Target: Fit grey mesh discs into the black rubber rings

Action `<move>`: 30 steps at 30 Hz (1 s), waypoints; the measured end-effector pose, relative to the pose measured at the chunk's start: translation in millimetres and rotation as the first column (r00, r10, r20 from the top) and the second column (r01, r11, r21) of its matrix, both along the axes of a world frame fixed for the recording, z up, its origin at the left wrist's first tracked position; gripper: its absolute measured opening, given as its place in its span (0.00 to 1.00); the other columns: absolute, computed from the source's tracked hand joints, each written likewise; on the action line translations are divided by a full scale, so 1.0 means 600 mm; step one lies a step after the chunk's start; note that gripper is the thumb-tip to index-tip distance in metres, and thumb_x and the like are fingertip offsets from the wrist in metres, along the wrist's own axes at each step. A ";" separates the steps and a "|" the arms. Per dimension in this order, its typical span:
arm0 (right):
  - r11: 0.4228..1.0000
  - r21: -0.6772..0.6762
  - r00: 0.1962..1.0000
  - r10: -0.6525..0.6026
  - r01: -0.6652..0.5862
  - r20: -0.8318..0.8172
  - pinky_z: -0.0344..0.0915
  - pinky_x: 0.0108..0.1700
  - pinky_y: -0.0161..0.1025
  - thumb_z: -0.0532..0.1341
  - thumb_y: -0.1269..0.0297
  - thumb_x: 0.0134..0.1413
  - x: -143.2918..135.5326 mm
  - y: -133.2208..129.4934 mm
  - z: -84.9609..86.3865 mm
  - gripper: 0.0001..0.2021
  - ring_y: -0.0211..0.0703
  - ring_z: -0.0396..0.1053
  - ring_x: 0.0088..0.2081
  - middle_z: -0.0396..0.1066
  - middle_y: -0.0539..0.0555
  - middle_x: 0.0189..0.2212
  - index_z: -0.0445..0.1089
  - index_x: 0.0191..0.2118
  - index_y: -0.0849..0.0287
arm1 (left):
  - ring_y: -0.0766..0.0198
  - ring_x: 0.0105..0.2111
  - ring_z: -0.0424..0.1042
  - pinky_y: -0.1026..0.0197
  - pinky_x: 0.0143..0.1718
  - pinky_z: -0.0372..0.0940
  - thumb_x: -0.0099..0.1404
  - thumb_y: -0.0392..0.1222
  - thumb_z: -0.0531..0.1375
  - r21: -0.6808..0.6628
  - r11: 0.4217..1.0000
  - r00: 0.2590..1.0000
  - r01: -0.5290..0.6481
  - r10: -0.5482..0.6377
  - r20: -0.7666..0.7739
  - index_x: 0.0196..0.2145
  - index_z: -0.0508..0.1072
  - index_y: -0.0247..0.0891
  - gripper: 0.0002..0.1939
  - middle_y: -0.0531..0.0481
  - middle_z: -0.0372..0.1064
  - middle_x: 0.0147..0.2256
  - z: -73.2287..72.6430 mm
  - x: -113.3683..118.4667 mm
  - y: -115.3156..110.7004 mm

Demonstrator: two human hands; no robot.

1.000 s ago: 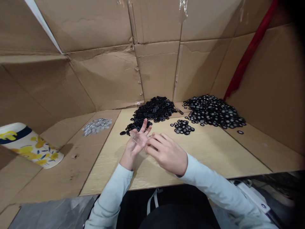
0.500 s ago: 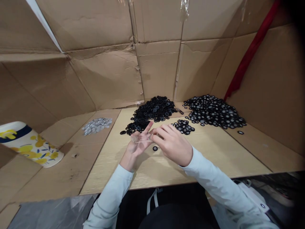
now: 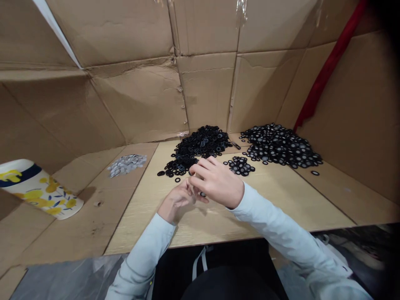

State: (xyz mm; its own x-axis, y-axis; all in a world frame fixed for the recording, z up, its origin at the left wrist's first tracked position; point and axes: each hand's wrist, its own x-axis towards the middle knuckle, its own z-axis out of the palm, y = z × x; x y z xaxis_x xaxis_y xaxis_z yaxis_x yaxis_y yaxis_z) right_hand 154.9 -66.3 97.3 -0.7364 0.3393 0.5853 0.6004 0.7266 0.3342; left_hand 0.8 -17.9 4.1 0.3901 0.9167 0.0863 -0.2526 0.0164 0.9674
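My left hand (image 3: pixel 181 196) is curled, its fingertips brought together against those of my right hand (image 3: pixel 217 183), which closes over them from above. Whatever they pinch is hidden by the fingers. A black ring with a pale centre (image 3: pixel 202 194) shows partly beneath my right hand. Just beyond the hands lies a heap of black rings (image 3: pixel 204 141), with one loose black ring (image 3: pixel 178 180) at its near edge. To the right of my right hand sits a small cluster of black rings with grey centres (image 3: pixel 240 166).
A larger pile of grey-centred rings (image 3: pixel 281 146) lies at the back right. Grey discs (image 3: pixel 127 165) are heaped on the left. A patterned cup (image 3: pixel 46 189) stands at far left. Tweezers-like metal tool (image 3: pixel 235 145) lies between the piles. Cardboard walls (image 3: pixel 206 91) enclose the table.
My left hand has gone from spread, palm up, to curled. My right hand has shifted slightly left, over its fingertips. A loose black ring now shows near the heap's front.
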 end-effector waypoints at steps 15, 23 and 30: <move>0.967 0.041 0.958 0.255 -0.251 -0.133 0.61 0.42 0.44 0.48 0.65 0.59 0.035 0.049 -0.069 0.12 0.41 0.62 0.38 0.70 0.55 0.38 0.68 0.41 0.53 | 0.61 0.20 0.69 0.60 0.23 0.64 0.36 0.30 0.66 -0.088 0.847 0.768 0.525 -0.516 -0.380 0.18 0.73 0.34 0.07 0.49 0.71 0.19 0.089 -0.006 -0.006; 0.906 0.366 0.970 0.241 -0.213 -0.031 0.61 0.40 0.43 0.50 0.72 0.56 0.029 0.037 -0.081 0.11 0.40 0.62 0.36 0.70 0.56 0.37 0.70 0.37 0.59 | 0.71 0.16 0.61 0.67 0.20 0.59 0.38 0.28 0.61 -0.029 0.948 0.772 0.316 -0.275 -0.573 0.13 0.73 0.35 0.05 0.56 0.64 0.13 0.097 -0.006 0.013; 0.920 0.387 0.996 0.079 -0.063 -0.027 0.56 0.39 0.47 0.50 0.76 0.55 0.006 0.009 -0.082 0.11 0.39 0.60 0.32 0.68 0.54 0.27 0.69 0.30 0.61 | 0.64 0.27 0.70 0.62 0.33 0.64 0.39 0.27 0.57 0.154 0.988 0.897 0.032 0.039 -0.441 0.19 0.76 0.35 0.10 0.49 0.74 0.25 0.083 -0.006 0.020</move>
State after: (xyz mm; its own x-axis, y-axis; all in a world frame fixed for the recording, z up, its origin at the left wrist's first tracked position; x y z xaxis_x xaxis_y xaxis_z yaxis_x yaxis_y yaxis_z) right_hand 158.5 -60.9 48.3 -0.7228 0.0286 0.6905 0.5710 0.5875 0.5734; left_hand -2.7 -5.6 53.8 0.4176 0.9075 0.0458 0.2008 -0.1414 0.9694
